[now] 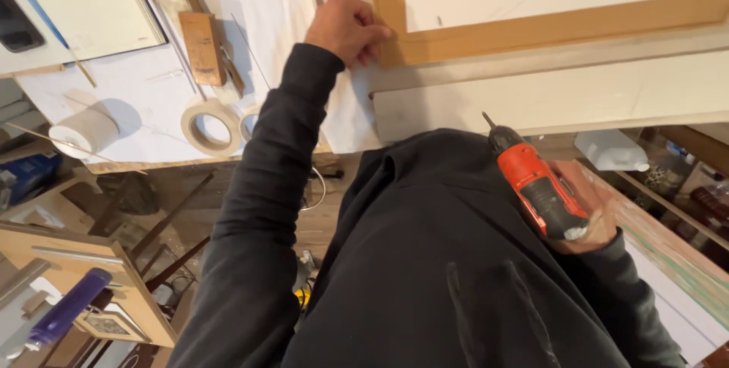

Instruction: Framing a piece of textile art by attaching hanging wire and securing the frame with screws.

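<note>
Workshop, white bench | left hand fingers gripping wooden frame | right hand, seemingly, fingers gripping red drill

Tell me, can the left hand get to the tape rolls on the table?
Probably yes. The left hand grips the wooden frame, and the tape rolls lie nearby with nothing between; it must let go first.

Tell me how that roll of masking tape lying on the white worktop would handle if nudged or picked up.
The masking tape roll lies flat on its side on the white worktop, so a nudge would probably slide it rather than roll it. It is a thin ring with an open core, likely light and easy to hook with a finger. Stood on edge, it would probably roll freely.
</note>
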